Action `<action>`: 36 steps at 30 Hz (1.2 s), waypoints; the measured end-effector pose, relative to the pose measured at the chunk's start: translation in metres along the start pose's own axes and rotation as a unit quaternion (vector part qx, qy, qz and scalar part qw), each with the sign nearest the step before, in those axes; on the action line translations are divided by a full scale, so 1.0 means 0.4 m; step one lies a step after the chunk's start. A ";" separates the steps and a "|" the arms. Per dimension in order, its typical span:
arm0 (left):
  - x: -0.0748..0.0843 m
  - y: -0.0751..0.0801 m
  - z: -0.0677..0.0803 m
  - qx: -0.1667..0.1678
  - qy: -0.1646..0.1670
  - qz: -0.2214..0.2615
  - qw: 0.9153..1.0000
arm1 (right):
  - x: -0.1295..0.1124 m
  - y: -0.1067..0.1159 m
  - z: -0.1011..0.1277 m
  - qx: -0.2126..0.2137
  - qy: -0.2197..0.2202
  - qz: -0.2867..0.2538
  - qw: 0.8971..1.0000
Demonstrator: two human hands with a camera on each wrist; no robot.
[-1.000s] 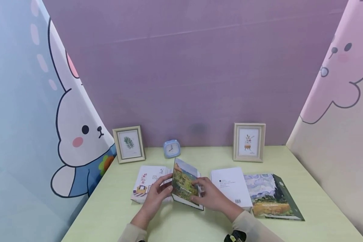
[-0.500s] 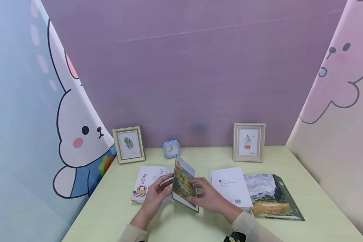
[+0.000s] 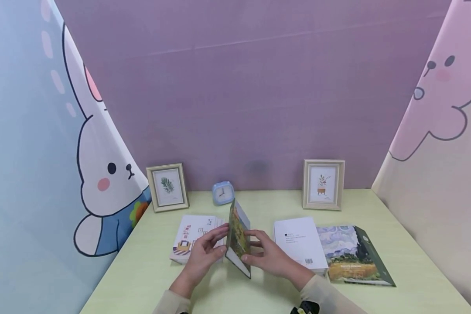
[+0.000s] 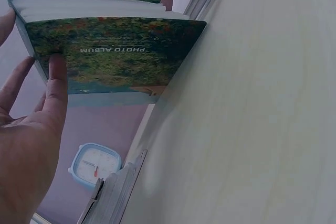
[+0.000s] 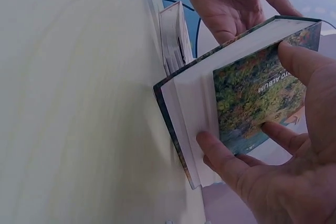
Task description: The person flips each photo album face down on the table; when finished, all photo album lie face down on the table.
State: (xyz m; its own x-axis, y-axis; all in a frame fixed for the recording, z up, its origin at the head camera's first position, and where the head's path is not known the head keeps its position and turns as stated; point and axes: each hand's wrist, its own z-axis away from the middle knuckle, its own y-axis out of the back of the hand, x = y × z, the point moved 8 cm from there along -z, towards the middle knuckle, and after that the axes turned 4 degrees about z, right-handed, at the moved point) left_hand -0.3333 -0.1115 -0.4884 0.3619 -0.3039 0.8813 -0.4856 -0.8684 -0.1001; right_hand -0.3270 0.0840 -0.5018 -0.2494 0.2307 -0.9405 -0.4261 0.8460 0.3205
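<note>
The left hand (image 3: 201,257) holds the photo album (image 3: 238,237) from its left side, fingers stretched up along the cover and a fingertip pressed on the cover near the edge in the left wrist view (image 4: 56,72); the right hand (image 3: 272,257) holds the album from the right, thumb over the top edge and fingers curled against the cover and the white page block (image 5: 220,156); the album stands upright on its lower edge on the table (image 3: 149,270), nearly edge-on to the head camera, between the two hands near the table's middle; its cover shows a green and orange garden painting with the words PHOTO ALBUM, its edging is dark green, its pages white.

Just left of the album, behind the left hand, lies a flat white book with small coloured drawings (image 3: 190,237); to the right, near the right hand, lies a white book with a barcode (image 3: 300,244), and touching that a landscape-cover album (image 3: 351,255) lying flat; bare table lies in front of the hands toward the near edge and at the far right; along the back wall stand a leaf picture frame (image 3: 167,186), a small blue clock (image 3: 223,192) and a plant picture frame (image 3: 323,184), well apart from the hands.
</note>
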 end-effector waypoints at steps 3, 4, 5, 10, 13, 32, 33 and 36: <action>-0.001 -0.006 -0.001 -0.010 0.004 0.004 1.000 | 0.001 -0.003 0.001 -0.009 -0.001 -0.014 1.000; -0.002 -0.008 -0.002 -0.012 0.008 0.003 1.000 | 0.003 -0.003 0.000 -0.011 -0.002 -0.016 1.000; -0.004 -0.010 -0.002 -0.015 0.012 0.003 1.000 | 0.005 -0.003 0.000 -0.013 -0.004 -0.016 1.000; -0.013 -0.024 -0.002 -0.031 0.031 -0.001 0.999 | 0.013 0.007 -0.004 -0.019 -0.010 -0.023 1.000; -0.017 -0.030 -0.001 -0.037 0.038 -0.007 0.999 | 0.009 0.017 -0.003 -0.021 -0.007 -0.020 1.000; -0.047 -0.053 -0.001 -0.041 0.078 -0.019 0.996 | -0.030 0.058 0.033 0.013 0.046 0.011 0.999; -0.050 -0.054 -0.001 -0.043 0.078 -0.023 0.996 | -0.030 0.059 0.036 0.012 0.046 0.005 0.999; -0.055 -0.061 -0.001 -0.048 0.080 -0.031 0.995 | -0.027 0.061 0.043 0.010 0.048 -0.003 0.999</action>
State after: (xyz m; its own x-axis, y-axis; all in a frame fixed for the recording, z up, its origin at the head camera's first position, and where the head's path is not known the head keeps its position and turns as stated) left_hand -0.3299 -0.0834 -0.5051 0.2671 -0.1776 0.9472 -0.5432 -0.8396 -0.0043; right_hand -0.3199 0.1104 -0.4858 -0.3296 0.1797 -0.9269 -0.4112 0.8564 0.3123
